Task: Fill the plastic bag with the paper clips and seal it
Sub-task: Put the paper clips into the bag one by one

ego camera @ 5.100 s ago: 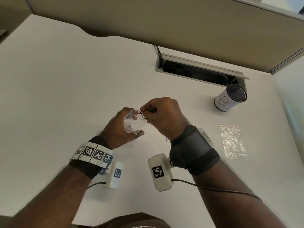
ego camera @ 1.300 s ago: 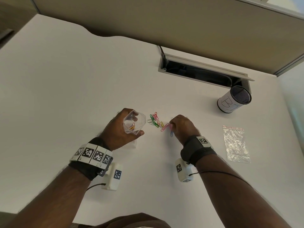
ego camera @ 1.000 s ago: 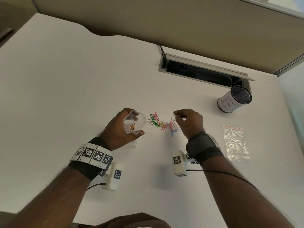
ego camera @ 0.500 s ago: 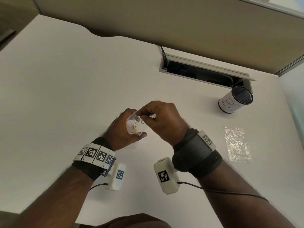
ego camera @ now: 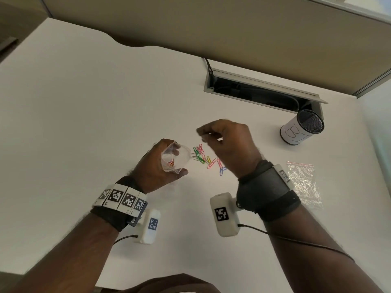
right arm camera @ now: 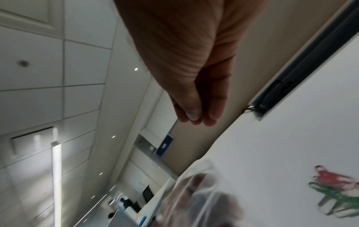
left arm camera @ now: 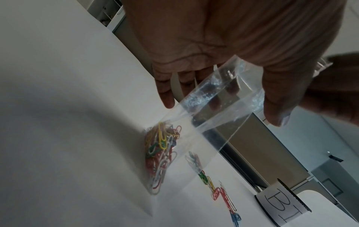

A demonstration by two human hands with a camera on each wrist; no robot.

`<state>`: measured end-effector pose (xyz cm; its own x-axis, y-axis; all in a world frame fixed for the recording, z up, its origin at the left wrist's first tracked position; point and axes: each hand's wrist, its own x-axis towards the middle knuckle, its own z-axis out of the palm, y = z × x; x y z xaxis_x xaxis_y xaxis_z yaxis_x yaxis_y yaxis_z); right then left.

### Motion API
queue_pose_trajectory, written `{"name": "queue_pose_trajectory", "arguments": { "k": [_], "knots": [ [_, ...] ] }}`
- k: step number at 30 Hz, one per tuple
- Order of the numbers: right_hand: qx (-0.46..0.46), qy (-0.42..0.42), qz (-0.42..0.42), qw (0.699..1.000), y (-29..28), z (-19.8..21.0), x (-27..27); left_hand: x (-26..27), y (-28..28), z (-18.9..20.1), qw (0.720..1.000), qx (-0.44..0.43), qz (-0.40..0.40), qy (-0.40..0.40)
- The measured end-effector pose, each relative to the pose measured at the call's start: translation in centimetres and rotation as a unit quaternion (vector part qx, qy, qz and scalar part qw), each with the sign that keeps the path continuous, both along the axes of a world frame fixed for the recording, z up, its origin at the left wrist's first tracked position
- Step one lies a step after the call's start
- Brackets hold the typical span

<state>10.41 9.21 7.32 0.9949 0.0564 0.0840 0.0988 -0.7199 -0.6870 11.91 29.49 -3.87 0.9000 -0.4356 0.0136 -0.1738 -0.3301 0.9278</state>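
Left hand point(ego camera: 157, 167) gripping the plastic bag point(ego camera: 175, 157), thumb on the near side and fingers curled round the far side, holding the mouth spread open toward the right, apparently so that clips can be dropped in one-handed. Bag standing on the desk point(ego camera: 84, 115) on its closed bottom end, long axis tilting from the desk up to the mouth; in the left wrist view, clips in the bag point(left arm camera: 160, 155) bunching at that low end against the desk.

Right hand point(ego camera: 227, 144) hovering above the desk just right of the bag mouth, fingers loosely curled with thumb against fingertips point(right arm camera: 196, 113); nothing clearly showing between them in the right wrist view, so probably holding nothing, though a single thin clip cannot be ruled out.

Loose paper clips point(ego camera: 208, 159) lying in a scattered row on the desk between the two hands, running from beside the bag mouth toward the near right, lying at mixed angles; placed within short reach of both mouth and picking hand.

Further right, a second plastic bag point(ego camera: 304, 182) lying flat, red strip at its far edge. Beyond it, a mesh cup point(ego camera: 301, 130) with a paper label, standing near the cable slot point(ego camera: 262, 94). Filling judged partway done; sealing not yet begun.
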Motion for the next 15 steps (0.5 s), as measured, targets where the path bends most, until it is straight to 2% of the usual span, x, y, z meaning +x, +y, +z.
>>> {"name": "queue_pose_trajectory", "arguments": {
  "k": [3,5,9,11,15],
  "knots": [
    [-0.041,0.036,-0.058,0.997,-3.4,-2.6,0.4,0.1,0.1,-0.1,1.000,-0.004,0.003,-0.002],
    [-0.083,0.108,-0.089,0.987,-5.5,-5.2,0.3,0.1,0.2,-0.1,1.000,-0.002,0.001,-0.002],
    [-0.151,0.248,-0.074,0.954,-6.7,-10.1,-1.1,0.1,0.2,-0.2,1.000,0.001,0.000,0.001],
    [-0.170,0.271,-0.066,0.945,-6.3,-11.5,-1.7,0.1,0.1,-0.3,1.000,0.001,-0.002,-0.003],
    [-0.197,0.266,-0.079,0.940,-5.9,-12.6,-1.3,0.2,0.1,-0.3,1.000,0.001,-0.003,-0.004]
  ]
}}
